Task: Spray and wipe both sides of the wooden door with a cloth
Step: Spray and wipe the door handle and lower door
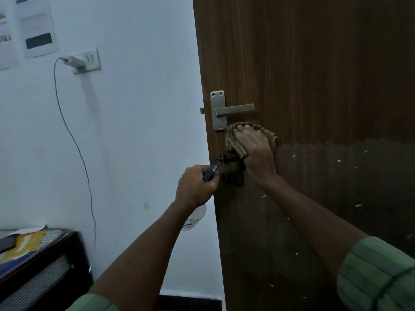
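The dark wooden door (314, 75) fills the right half of the head view, with a metal lever handle (234, 108) near its left edge. My right hand (253, 149) presses a striped brown cloth (233, 144) flat against the door just below the handle. My left hand (196, 187) grips a spray bottle by its dark trigger head (212, 170), close to the door's edge. The bottle's white body (195, 218) hangs below my fist. A darker band covers the door's lower part, with small pale flecks on it.
A pale wall (134, 131) lies left of the door. A charger (71, 61) sits in a wall socket, and its cable (74, 142) hangs down. A dark cabinet (56, 265) with papers and books on top stands at lower left. Papers (38, 25) are stuck on the wall above.
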Demonstrator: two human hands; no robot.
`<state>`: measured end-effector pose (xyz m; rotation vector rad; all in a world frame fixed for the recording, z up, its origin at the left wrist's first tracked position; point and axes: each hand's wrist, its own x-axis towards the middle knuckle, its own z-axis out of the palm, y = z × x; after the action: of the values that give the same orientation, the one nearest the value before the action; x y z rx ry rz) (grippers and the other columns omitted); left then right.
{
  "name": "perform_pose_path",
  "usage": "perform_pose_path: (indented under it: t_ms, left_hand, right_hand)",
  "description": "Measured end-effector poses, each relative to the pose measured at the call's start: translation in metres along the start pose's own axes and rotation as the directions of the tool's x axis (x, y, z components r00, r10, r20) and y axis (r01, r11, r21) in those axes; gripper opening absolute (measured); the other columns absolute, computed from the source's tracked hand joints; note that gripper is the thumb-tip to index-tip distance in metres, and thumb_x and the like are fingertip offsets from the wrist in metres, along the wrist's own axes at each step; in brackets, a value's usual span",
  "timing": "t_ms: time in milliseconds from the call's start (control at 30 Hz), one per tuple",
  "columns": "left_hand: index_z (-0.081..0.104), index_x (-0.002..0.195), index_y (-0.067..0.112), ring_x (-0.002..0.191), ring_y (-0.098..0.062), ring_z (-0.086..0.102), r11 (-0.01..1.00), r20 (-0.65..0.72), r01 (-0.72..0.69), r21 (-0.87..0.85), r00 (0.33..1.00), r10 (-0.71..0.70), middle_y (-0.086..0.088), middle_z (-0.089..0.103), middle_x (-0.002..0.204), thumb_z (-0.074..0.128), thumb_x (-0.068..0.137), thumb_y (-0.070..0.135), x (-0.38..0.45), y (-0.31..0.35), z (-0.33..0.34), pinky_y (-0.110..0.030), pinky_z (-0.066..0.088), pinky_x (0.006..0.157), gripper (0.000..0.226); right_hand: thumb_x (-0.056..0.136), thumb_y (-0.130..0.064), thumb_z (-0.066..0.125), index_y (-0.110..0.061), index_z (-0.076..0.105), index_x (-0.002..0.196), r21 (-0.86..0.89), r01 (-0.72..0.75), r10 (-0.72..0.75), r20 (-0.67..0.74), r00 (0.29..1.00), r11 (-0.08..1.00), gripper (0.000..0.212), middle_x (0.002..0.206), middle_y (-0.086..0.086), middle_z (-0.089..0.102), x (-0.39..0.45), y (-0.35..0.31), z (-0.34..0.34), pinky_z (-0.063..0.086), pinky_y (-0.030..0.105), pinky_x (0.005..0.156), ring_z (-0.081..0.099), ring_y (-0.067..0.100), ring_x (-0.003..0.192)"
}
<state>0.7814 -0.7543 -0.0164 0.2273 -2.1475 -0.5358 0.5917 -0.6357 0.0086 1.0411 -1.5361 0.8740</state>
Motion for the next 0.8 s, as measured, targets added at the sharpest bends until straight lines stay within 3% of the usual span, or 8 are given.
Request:
perform_pose_path:
  t_ms: [100,200,300,400,467,567,667,800]
  left_hand:
    - [0.039,0.052,0.026,0.042,-0.013,0.036,0.999,0.041,-0.034,0.022,0.999,0.033,0.008,0.041,0.045,0.061,0.096,0.029,-0.008,-0.002,0.001,-0.026,0.025,0.050,0.049]
    - [0.046,0.056,0.024,0.045,-0.017,0.043,0.998,0.104,-0.040,0.050,0.994,0.035,0.004,0.049,0.051,0.062,0.093,0.035,-0.009,-0.002,0.006,-0.027,0.028,0.050,0.041]
    - [0.048,0.057,0.026,0.047,-0.016,0.045,0.996,0.123,0.000,0.088,0.992,-0.011,0.005,0.051,0.054,0.065,0.094,0.033,-0.013,-0.001,0.012,-0.026,0.029,0.051,0.042]
    - [0.049,0.059,0.027,0.051,-0.014,0.050,0.991,0.157,0.063,0.117,0.984,-0.081,0.005,0.054,0.058,0.066,0.095,0.036,-0.019,-0.002,0.020,-0.025,0.031,0.052,0.040]
    - [0.050,0.060,0.024,0.053,-0.016,0.052,0.985,0.159,0.118,0.126,0.978,-0.138,0.003,0.056,0.059,0.068,0.092,0.036,-0.023,-0.002,0.027,-0.026,0.032,0.053,0.038]
    - [0.051,0.060,0.021,0.054,-0.019,0.053,0.981,0.105,0.161,0.107,0.980,-0.172,0.003,0.055,0.058,0.068,0.091,0.035,-0.029,-0.001,0.037,-0.027,0.032,0.053,0.038]
    - [0.048,0.056,0.023,0.048,-0.016,0.047,0.991,0.032,0.131,0.012,0.991,-0.132,0.006,0.049,0.051,0.066,0.095,0.030,-0.030,0.001,0.041,-0.026,0.030,0.053,0.043]
    - [0.049,0.055,0.027,0.045,-0.012,0.042,0.996,0.029,0.063,-0.065,0.998,-0.062,0.008,0.048,0.050,0.067,0.097,0.025,-0.023,0.003,0.041,-0.024,0.030,0.052,0.045]
  right_hand:
    - [0.095,-0.018,0.050,-0.019,0.044,0.154,-0.215,0.056,-0.044,0.064,0.997,0.975,0.059,0.157,0.006,0.044,0.000,0.011,-0.009,0.015,0.065,0.123,0.034,0.027,0.150]
    - [0.091,-0.023,0.055,-0.021,0.044,0.153,-0.304,0.113,-0.077,0.128,0.989,0.946,0.062,0.155,0.004,0.043,0.001,0.018,-0.017,0.036,0.057,0.107,0.040,0.030,0.143]
    - [0.088,-0.008,0.071,-0.016,0.063,0.131,-0.143,-0.073,0.063,-0.073,0.995,0.987,0.045,0.129,0.005,0.059,0.004,0.012,-0.023,0.051,0.040,0.082,0.053,0.027,0.111]
    - [0.093,-0.015,0.057,-0.014,0.070,0.119,0.099,-0.246,0.265,-0.299,0.917,0.964,0.029,0.114,0.004,0.064,-0.009,-0.005,-0.032,0.048,0.030,0.077,0.055,0.022,0.099]
    - [0.095,-0.020,0.054,-0.013,0.071,0.120,0.100,-0.233,0.254,-0.347,0.903,0.967,0.031,0.115,0.005,0.064,-0.026,-0.016,-0.032,0.044,0.027,0.080,0.055,0.021,0.099]
    - [0.092,-0.022,0.064,-0.010,0.069,0.126,-0.055,-0.075,0.060,-0.242,0.969,0.996,0.036,0.120,0.013,0.063,-0.057,-0.020,-0.017,0.040,0.033,0.088,0.053,0.025,0.104]
    - [0.093,-0.014,0.065,-0.007,0.069,0.124,-0.174,0.132,-0.146,-0.070,0.987,0.976,0.032,0.114,0.016,0.064,-0.088,-0.013,0.011,0.049,0.042,0.078,0.052,0.030,0.094]
    - [0.092,-0.011,0.071,-0.006,0.070,0.121,-0.180,0.170,-0.160,0.072,0.985,0.969,0.030,0.109,0.013,0.062,-0.133,-0.002,0.030,0.052,0.041,0.075,0.053,0.027,0.091]
